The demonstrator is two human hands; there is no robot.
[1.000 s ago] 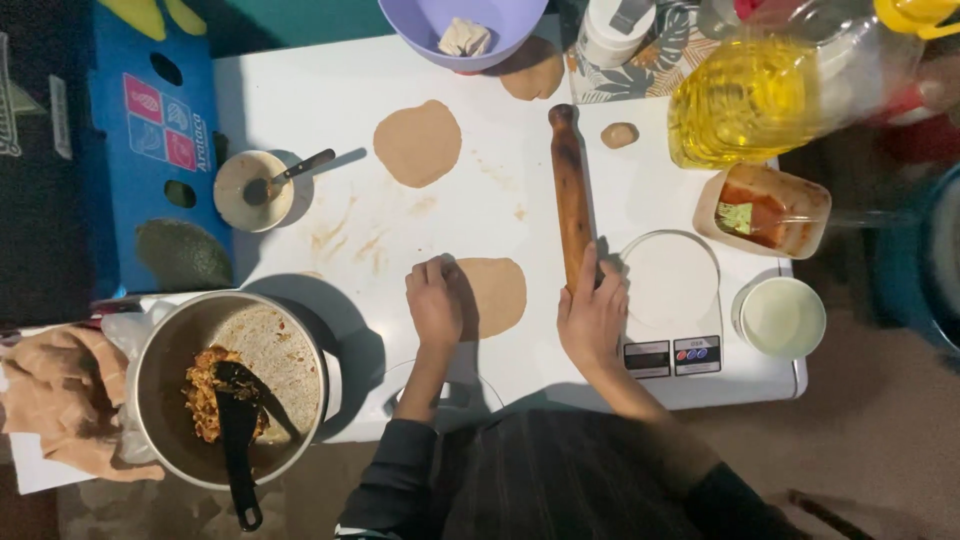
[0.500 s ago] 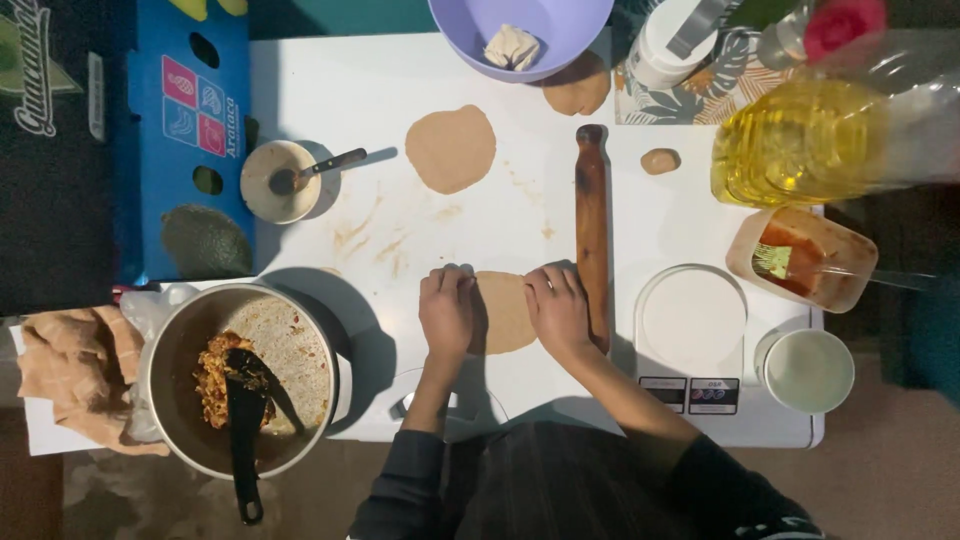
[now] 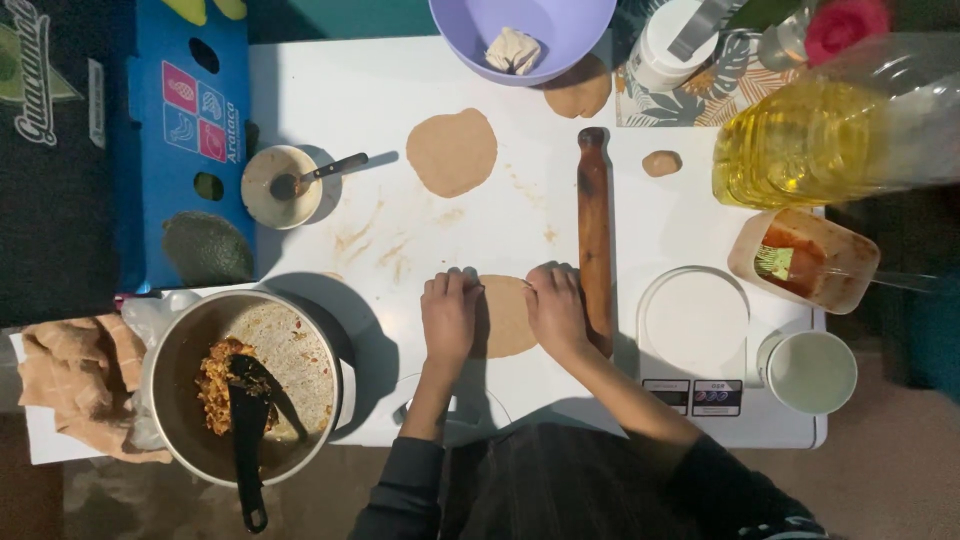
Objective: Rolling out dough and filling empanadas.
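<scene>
Beside the rolling pin (image 3: 594, 240), a dough round (image 3: 506, 315) lies flat between both hands: left hand (image 3: 449, 318) and right hand (image 3: 555, 310) rest open-palmed on its edges, gripping nothing.

Left hand (image 3: 449, 318), right hand (image 3: 556, 312) flat, palms down, side by side.

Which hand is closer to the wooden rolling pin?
Right. The right hand rests on the flat dough round, right beside the rolling pin. The left hand is on the dough's far side, farther from the pin.
</scene>
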